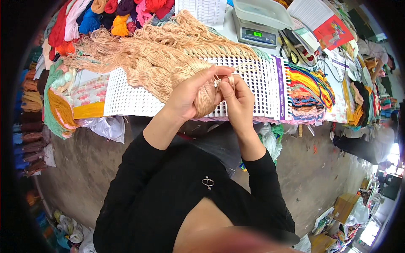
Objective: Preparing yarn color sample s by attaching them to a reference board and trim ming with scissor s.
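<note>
My left hand [195, 90] is closed round a thick hank of pale peach thread [205, 101], held over the near edge of a white board with rows of holes [139, 95]. Close beside it, my right hand [237, 93] has its thumb and fingers pinched on a strand of the same thread. The two hands almost meet at the top of the hank. Behind them, a large loose pile of peach thread [143, 50] spreads across the board, and loops of it run along the board's far rows of holes.
A digital scale [256, 36] carrying a clear plastic tray [262, 14] stands at the back right, with scissors [290, 48] next to it. Multicoloured threads [310, 90] hang from the board's right end. Bright skeins [90, 21] lie at the back left. Another person [375, 55] is at far right.
</note>
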{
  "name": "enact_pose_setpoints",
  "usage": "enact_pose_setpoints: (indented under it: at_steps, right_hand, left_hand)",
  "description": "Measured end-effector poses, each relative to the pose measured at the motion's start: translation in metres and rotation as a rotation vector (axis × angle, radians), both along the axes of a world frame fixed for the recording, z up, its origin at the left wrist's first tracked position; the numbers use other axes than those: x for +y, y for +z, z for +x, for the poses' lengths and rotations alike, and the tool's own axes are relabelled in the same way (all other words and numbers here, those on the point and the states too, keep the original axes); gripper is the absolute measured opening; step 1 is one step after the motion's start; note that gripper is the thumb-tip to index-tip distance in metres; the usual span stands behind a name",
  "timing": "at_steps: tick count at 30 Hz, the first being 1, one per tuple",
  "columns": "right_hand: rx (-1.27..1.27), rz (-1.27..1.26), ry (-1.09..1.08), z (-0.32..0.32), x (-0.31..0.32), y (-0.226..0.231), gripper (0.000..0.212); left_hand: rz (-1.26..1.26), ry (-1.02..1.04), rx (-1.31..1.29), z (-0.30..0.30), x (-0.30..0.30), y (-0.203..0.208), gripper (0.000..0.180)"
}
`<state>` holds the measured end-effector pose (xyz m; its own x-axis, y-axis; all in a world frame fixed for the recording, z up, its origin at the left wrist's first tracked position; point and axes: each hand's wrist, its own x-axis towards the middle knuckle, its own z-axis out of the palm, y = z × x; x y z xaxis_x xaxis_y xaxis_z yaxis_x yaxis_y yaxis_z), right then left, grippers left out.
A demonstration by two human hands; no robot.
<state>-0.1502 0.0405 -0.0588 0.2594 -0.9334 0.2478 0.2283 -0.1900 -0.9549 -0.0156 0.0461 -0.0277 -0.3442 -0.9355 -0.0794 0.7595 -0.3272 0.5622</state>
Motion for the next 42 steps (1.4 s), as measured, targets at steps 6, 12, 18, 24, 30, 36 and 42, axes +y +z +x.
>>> enact_pose_setpoints:
  at_steps: [6, 12, 18, 24, 30, 36, 42]
  right_hand:
    - [-0.068, 0.09, 0.016, -0.001, 0.004, 0.007, 0.015]
    - [0.083, 0.018, -0.001, -0.004, 0.002, 0.002, 0.016]
    - [-0.225, 0.124, -0.056, -0.002, 0.009, 0.012, 0.014]
    - [0.05, 0.249, 0.076, -0.065, -0.011, 0.034, 0.013]
    - [-0.366, 0.364, -0.247, -0.241, -0.085, 0.039, 0.014]
    - [-0.33, 0.351, -0.795, -0.417, -0.126, 0.011, 0.008]
    - [0.034, 0.121, -0.779, -0.348, -0.109, 0.091, 0.018]
  left_hand:
    - [0.108, 0.003, 0.031, -0.002, 0.0, 0.0, 0.033]
    - [0.063, 0.017, -0.021, -0.006, 0.003, -0.002, 0.034]
    - [-0.024, -0.074, 0.023, 0.007, -0.003, -0.002, 0.038]
    - [-0.034, 0.194, -0.361, 0.044, -0.015, 0.008, 0.023]
    - [-0.07, 0.278, 0.111, 0.225, -0.062, 0.022, 0.016]
    - [-0.105, 1.015, -0.101, 0.396, -0.066, 0.023, 0.024]
    - [-0.505, 0.626, 0.066, 0.288, -0.051, 0.07, 0.041]
